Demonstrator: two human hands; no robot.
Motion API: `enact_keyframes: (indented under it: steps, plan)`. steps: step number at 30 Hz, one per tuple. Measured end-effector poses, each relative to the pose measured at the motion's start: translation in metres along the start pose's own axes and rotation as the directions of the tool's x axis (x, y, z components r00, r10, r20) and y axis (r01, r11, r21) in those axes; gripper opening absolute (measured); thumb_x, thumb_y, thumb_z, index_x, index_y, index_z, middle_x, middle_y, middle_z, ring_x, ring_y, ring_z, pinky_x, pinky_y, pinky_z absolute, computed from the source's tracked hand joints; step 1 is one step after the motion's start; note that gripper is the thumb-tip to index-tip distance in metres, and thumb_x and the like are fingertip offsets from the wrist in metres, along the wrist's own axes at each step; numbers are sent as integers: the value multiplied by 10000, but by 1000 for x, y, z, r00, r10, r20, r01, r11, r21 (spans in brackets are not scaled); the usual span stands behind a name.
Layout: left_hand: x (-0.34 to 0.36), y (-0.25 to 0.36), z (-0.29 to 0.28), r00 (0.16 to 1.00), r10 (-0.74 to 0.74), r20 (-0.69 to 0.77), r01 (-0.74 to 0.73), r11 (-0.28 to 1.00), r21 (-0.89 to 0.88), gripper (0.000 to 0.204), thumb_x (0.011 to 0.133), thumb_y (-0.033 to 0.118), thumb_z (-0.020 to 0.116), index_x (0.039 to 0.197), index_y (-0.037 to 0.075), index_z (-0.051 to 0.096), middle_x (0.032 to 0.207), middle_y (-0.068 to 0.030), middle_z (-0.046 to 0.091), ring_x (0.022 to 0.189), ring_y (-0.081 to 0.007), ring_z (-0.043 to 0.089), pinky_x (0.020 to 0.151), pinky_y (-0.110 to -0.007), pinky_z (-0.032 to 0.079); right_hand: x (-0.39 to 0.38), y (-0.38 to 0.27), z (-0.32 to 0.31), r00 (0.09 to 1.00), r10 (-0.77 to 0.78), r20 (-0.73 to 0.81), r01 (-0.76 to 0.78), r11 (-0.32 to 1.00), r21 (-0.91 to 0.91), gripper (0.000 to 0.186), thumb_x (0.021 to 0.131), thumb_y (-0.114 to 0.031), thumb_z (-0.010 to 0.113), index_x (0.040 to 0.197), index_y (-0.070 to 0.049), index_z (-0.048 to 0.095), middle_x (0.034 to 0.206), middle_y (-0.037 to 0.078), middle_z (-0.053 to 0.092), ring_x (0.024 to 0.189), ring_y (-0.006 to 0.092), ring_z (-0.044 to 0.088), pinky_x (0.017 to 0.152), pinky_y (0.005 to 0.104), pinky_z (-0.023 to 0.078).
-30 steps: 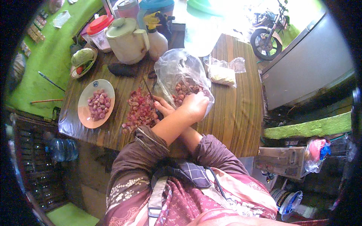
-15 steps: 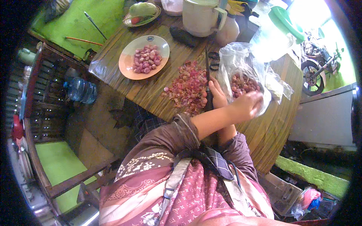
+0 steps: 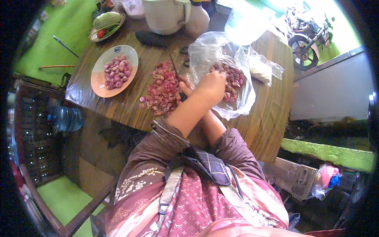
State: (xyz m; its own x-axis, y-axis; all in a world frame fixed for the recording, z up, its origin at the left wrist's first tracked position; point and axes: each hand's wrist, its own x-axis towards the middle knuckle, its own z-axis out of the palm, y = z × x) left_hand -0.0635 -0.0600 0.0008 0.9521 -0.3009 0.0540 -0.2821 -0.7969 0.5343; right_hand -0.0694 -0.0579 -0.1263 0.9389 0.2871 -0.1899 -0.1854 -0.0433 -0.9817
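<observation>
My left arm crosses over my right one, and my left hand point(image 3: 212, 86) reaches into the clear plastic bag point(image 3: 239, 111) of unpeeled shallots point(image 3: 235, 78). Its fingers are bent among the shallots; whatever they hold is hidden. My right hand point(image 3: 186, 87), partly covered by the left forearm, is closed round a knife point(image 3: 174, 68) whose blade points away from me. Close to the knife lies a heap of reddish shallot skins point(image 3: 162, 89), with a few shallots at its edge. Peeled-looking shallots point(image 3: 117, 72) sit on an oval plate point(image 3: 100, 90) at the left.
A pale jug point(image 3: 164, 17), a dark elongated object point(image 3: 151, 38) and a basket of vegetables point(image 3: 108, 23) stand along the far side of the wooden table point(image 3: 268, 118). A small bag of white stuff point(image 3: 261, 72) lies right of the shallots. Beyond is a motorcycle point(image 3: 304, 47).
My left hand has moved from the near right part of the bag to its left part, down among the shallots. The whole view has shifted right. My right hand keeps the knife.
</observation>
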Motion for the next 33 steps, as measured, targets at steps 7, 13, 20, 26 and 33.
enact_keyframes:
  steps: [7, 13, 20, 26, 33]
  plan:
    - [13, -8, 16, 961, 274, 34, -272, 960, -70, 214, 730, 79, 536, 926, 28, 606, 899, -169, 594, 881, -345, 566, 803, -408, 450, 4, 3, -6, 983, 57, 176, -117, 929, 352, 450, 876, -326, 538, 1276, -221, 360, 690, 29, 500, 521, 137, 449, 454, 244, 368]
    - [9, -1, 21, 972, 234, -27, -232, 970, 68, 305, 681, 101, 618, 980, 40, 608, 1007, -137, 572, 972, -318, 537, 847, -397, 431, -18, -31, -14, 925, 305, 225, -379, 721, 581, 441, 855, -310, 576, 1240, -225, 381, 684, 36, 505, 512, 149, 464, 445, 259, 384]
    - [28, -1, 22, 897, 364, -251, -348, 931, 108, 231, 731, 93, 532, 945, 30, 590, 968, -132, 584, 960, -307, 542, 824, -388, 452, -10, -24, -16, 970, 182, 162, -243, 757, 606, 270, 852, -328, 575, 1032, -179, 438, 678, 55, 510, 512, 163, 469, 453, 274, 390]
    - [57, 14, 38, 891, 425, 158, -453, 845, 282, 241, 759, 135, 506, 971, 88, 613, 1000, -78, 596, 983, -253, 548, 832, -366, 447, -4, -32, -42, 708, 111, 697, -706, 74, 705, 325, 846, -423, 538, 850, -108, 458, 655, 39, 472, 597, 189, 468, 551, 306, 389]
    - [64, 22, 47, 918, 396, 19, -383, 873, 302, 247, 795, 170, 471, 988, 125, 618, 1048, -73, 600, 978, -231, 564, 836, -380, 441, -5, -45, -53, 624, -87, 776, -777, 34, 629, 379, 874, -468, 462, 780, -102, 435, 632, 14, 411, 602, 172, 410, 573, 290, 351]
